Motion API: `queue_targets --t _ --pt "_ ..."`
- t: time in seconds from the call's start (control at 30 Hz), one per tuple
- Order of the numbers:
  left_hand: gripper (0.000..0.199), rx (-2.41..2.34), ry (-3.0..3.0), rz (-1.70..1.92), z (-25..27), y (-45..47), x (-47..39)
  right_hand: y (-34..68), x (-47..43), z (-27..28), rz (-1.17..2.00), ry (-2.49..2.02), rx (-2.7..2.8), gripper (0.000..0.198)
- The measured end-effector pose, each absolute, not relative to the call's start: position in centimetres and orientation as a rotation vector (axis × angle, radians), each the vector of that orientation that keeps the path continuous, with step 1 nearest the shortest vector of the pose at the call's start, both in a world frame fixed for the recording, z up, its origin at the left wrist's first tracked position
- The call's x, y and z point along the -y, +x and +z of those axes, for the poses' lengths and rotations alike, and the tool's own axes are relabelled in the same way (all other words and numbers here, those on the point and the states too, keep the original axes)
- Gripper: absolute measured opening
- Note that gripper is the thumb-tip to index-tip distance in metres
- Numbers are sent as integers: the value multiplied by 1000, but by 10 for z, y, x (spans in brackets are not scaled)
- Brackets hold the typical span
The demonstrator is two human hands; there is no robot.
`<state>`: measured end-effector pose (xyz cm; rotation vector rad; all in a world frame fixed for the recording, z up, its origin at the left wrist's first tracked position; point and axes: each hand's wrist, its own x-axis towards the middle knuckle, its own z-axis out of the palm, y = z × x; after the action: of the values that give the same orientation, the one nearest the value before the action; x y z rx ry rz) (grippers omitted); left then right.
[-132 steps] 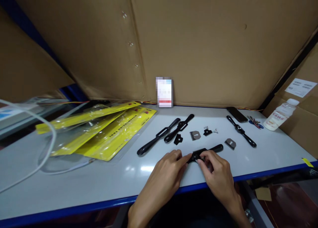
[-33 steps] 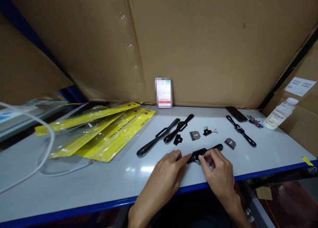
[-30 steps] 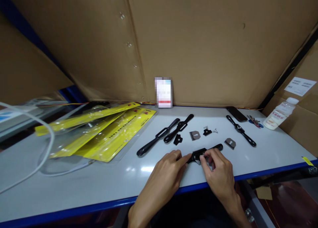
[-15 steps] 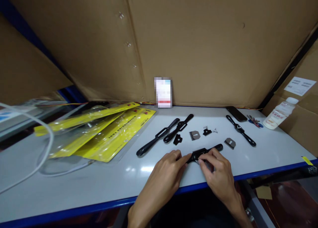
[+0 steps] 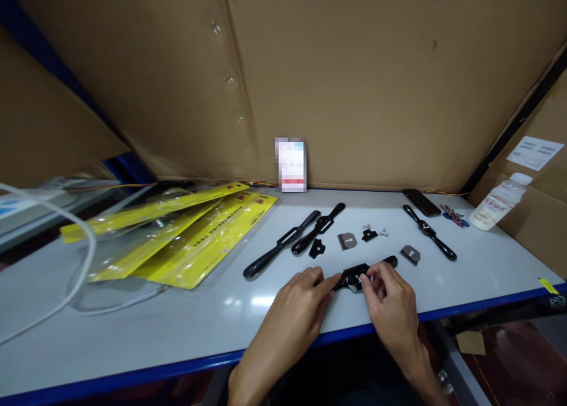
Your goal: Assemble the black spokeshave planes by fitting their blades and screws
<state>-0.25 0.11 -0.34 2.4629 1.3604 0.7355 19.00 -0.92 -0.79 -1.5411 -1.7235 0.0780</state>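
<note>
A black metal spokeshave [image 5: 354, 276] lies near the table's front edge, with a silvery blade showing at its middle. My left hand [image 5: 305, 297] is closed round its left handle, the index finger stretched along it. With thumb and fingers pinched over the tool's middle, my right hand [image 5: 390, 297] holds a small silvery screw, mostly hidden by the fingertips. Behind the tool lie a slotted blade [image 5: 347, 241], a black cap plate [image 5: 317, 249], another cap plate [image 5: 368, 235] and a wing screw [image 5: 383, 232]. A second slotted blade [image 5: 410, 254] is right of them.
Two more spokeshaves, one at the left [image 5: 283, 241] and one crossing its end [image 5: 325, 222], lie behind my hands; another [image 5: 429, 231] is at the right. Yellow tool packages [image 5: 208, 241] cover the left. A phone [image 5: 422, 203], keys [image 5: 454, 216] and a bottle [image 5: 500, 202] stand rightward.
My right hand has shifted slightly right and its fingertips have lifted a little, uncovering more of the spokeshave's middle. My left hand and the other parts have not moved.
</note>
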Motion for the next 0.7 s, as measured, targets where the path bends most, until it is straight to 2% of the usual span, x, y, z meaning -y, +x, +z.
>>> queue_targets --t 0.33,0.7 --pt "42 -1360 2466 730 -1 -2 -1 191 12 -2 202 -1391 1885 23" --pt "43 -1343 2486 850 -6 -2 -2 190 10 -5 73 -1490 1829 18"
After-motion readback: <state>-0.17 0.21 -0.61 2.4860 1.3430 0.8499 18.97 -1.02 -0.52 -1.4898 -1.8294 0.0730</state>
